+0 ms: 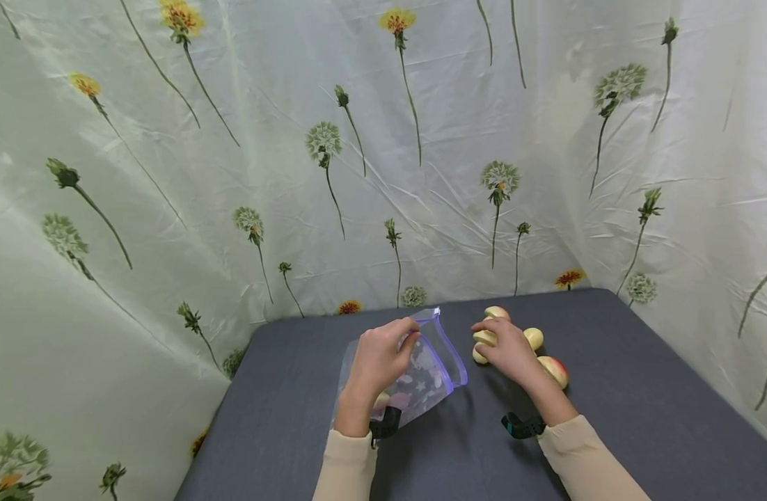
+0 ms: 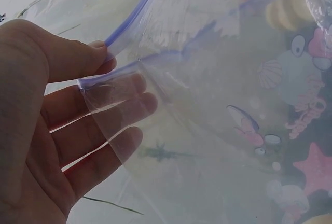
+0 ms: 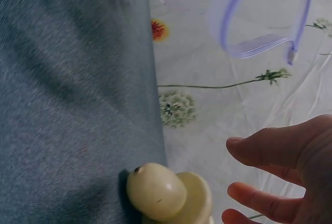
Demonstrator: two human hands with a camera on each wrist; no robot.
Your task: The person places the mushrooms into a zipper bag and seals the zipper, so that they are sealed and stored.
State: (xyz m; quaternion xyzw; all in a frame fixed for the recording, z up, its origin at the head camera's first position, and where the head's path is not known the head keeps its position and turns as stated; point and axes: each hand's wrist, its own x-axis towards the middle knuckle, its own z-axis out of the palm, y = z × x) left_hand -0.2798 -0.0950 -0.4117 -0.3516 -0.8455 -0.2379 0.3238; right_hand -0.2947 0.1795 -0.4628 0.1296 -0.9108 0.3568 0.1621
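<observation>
My left hand (image 1: 380, 358) pinches the rim of a clear zip bag (image 2: 207, 130) between thumb and forefinger. The other left fingers spread behind the film. This bag has a purple zip strip (image 2: 129, 68), a white slider (image 1: 436, 312) and printed starfish and shells; its mouth gapes toward the right. A pale piece (image 1: 381, 399) shows through the film. My right hand (image 1: 511, 349) hovers at a group of pale yellow fruit-like pieces (image 3: 157, 192), thumb and fingers parted. In the right wrist view a gap separates the fingertips from the nearest pieces.
A pale round with a red blush (image 1: 554, 371) lies beside the right wrist, and another yellow piece (image 1: 533, 338) sits behind it. The dark grey tabletop (image 1: 264, 417) meets a flower-printed curtain (image 1: 371, 174) at the back and left.
</observation>
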